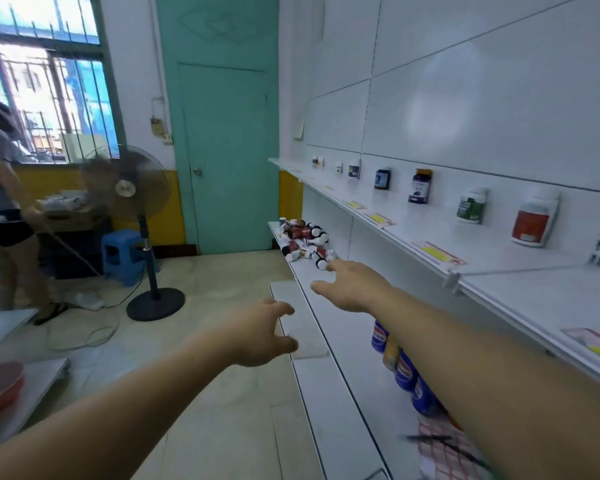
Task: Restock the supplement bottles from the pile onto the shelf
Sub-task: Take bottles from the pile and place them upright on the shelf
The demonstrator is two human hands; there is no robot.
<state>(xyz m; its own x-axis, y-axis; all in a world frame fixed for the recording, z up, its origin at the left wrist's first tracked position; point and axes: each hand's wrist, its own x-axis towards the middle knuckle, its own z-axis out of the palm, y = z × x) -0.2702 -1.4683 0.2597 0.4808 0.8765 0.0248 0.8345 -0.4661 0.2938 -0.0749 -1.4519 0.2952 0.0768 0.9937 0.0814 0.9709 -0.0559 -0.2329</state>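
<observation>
Head view shows right hand (352, 287) and left hand (262, 336) spread, holding nothing; bottle pile (303, 242) just beyond the right fingertips could scatter off the shelf (326, 375) edge under a careless grab.

Heap of small white-capped supplement bottles (303, 242): far end of white lower shelf (329, 382). Upper white shelf (499, 258): single bottles spaced along back. Round blue-labelled containers (404, 370), possibly jars: lower shelf, nearer, behind right forearm.

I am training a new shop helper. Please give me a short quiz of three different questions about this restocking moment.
1. True or false: the right hand already holds a bottle.
2. Where is the pile of bottles? A) on the floor B) at the far end of the lower shelf C) on the blue stool
3. Fill in: the single bottles on the upper shelf stand ____.

Key: 1 false; 2 B; 3 upright
</observation>
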